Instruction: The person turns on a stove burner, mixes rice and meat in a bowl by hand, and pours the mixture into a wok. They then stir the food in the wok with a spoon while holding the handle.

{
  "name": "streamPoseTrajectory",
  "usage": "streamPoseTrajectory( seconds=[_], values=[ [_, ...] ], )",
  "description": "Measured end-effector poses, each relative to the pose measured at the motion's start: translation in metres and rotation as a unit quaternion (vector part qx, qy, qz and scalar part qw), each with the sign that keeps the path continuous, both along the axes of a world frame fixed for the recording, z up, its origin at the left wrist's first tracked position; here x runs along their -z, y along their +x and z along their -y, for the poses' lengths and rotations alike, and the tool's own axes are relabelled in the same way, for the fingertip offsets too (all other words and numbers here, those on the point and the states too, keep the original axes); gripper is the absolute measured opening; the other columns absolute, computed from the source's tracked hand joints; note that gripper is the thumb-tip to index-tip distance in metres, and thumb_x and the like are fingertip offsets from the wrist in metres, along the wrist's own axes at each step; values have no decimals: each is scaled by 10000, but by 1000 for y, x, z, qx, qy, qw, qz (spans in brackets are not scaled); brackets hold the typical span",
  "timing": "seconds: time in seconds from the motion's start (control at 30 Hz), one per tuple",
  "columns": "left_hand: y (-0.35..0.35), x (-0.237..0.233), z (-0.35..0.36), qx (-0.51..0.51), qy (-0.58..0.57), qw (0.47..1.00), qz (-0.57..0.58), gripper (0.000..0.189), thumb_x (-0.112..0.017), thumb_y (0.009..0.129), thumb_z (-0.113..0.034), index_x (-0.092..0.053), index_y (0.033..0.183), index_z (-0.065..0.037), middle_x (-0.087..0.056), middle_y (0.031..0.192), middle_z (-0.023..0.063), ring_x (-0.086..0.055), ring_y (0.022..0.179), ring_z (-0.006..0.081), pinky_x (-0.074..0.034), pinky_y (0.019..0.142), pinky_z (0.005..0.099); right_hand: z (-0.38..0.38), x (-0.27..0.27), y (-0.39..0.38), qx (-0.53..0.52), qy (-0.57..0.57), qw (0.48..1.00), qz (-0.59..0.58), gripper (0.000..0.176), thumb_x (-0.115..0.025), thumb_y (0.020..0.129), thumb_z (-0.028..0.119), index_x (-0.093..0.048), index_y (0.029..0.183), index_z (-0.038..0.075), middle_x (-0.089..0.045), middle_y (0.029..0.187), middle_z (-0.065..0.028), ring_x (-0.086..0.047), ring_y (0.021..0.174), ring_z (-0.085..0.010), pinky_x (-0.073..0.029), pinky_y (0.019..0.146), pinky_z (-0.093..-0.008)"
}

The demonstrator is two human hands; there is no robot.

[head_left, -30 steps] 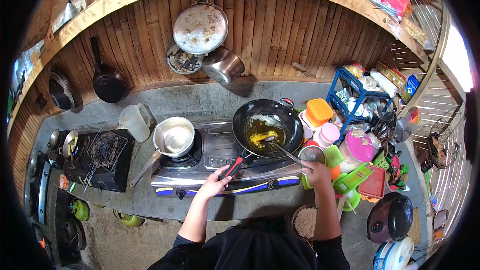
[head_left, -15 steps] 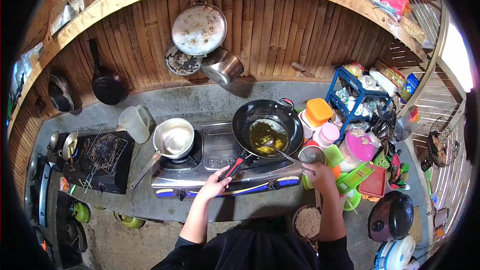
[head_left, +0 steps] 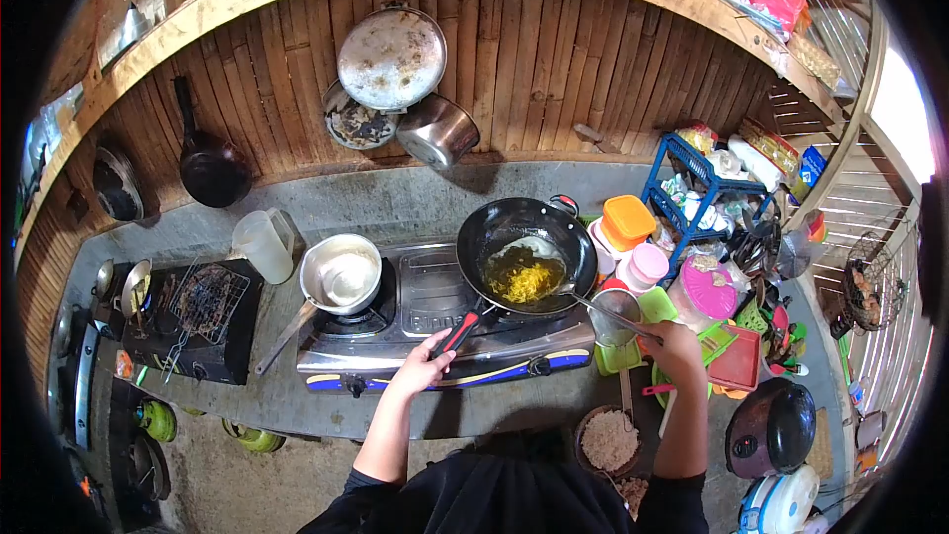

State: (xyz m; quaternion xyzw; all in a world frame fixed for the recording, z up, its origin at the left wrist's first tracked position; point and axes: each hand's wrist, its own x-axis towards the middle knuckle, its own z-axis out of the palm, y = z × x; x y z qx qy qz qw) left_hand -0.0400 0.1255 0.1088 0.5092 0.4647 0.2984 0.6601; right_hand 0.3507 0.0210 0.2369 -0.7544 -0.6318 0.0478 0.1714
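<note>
My left hand (head_left: 423, 364) is closed around the red and black handle (head_left: 457, 332) of a black wok (head_left: 484, 272) on the right side of the stove. Inside the wok, yellow bits (head_left: 529, 283) are gathered in dark oil near the bottom. My right hand (head_left: 676, 348) grips the end of a long-handled metal spoon (head_left: 613, 314). The spoon's tip rests at the wok's right inner side, its shape hard to make out. Below the spoon handle hangs a round strainer (head_left: 615, 311) over a green container, close to my right hand.
A light saucepan (head_left: 342, 275) sits on the left burner of the stove (head_left: 435, 361). Colourful plastic containers (head_left: 645, 265) crowd the counter right of the wok. A bowl of pale grains (head_left: 608, 440) stands near my right forearm. A rice cooker (head_left: 771, 427) is farther right.
My right hand has moved right, drawing the spoon from the wok's middle to its right side. The yellow bits now sit in a fuller heap. My left hand stays on the handle.
</note>
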Motion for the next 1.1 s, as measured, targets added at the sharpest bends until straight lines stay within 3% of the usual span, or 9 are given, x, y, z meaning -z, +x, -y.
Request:
streamPoseTrajectory(
  seconds=[0.3, 0.5, 0.7, 0.8, 0.87, 1.1],
  values=[
    [-1, 2, -2, 1, -7, 1000, 2, 527, -596, 852, -148, -396, 1335, -212, -476, 646, -28, -387, 479, 45, -316, 426, 196, -50, 79, -24, -20, 59, 994, -87, 292, -624, 750, 184, -657, 1040, 174, -641, 856, -152, -615, 768, -315, -475, 707, -383],
    [-1, 4, -2, 1, 11, 1000, -12, 520, -591, 858, -147, -397, 1335, -215, -475, 652, -24, -383, 475, 47, -313, 418, 202, -66, 95, -37, 12, 103, 989, -104, 286, -619, 760, 209, -653, 1038, 152, -638, 882, -162, -615, 818, -319, -476, 738, -388],
    [-1, 2, -1, 5, 2, 1000, 1, 517, -580, 863, -135, -392, 1337, -220, -471, 658, -26, -379, 473, 49, -314, 414, 205, -48, 79, -19, -14, 86, 991, -100, 278, -621, 758, 172, -657, 1033, 170, -641, 927, -149, -608, 838, -325, -475, 762, -398],
    [0, 1, -1, 2, -3, 1000, 0, 517, -577, 864, -131, -390, 1337, -224, -464, 658, -26, -373, 468, 48, -314, 413, 203, -33, 60, -8, -44, 87, 993, -67, 278, -616, 753, 149, -657, 1026, 122, -644, 867, -158, -629, 783, -298, -485, 693, -362],
    [0, 2, -1, 3, -3, 1000, 3, 517, -575, 865, -128, -389, 1337, -226, -462, 658, -27, -372, 468, 48, -314, 413, 201, -18, 27, -11, -12, 15, 999, -49, 279, -620, 745, 144, -662, 1019, 114, -647, 810, -142, -624, 715, -286, -479, 644, -356],
    [-1, 2, 0, 4, -6, 1000, 21, 518, -574, 864, -123, -391, 1337, -227, -463, 654, -27, -376, 475, 45, -312, 418, 196, 5, 4, -10, 4, 7, 1000, -30, 288, -644, 729, 160, -666, 1016, 135, -631, 731, -130, -613, 651, -275, -469, 604, -355]
  ],
)
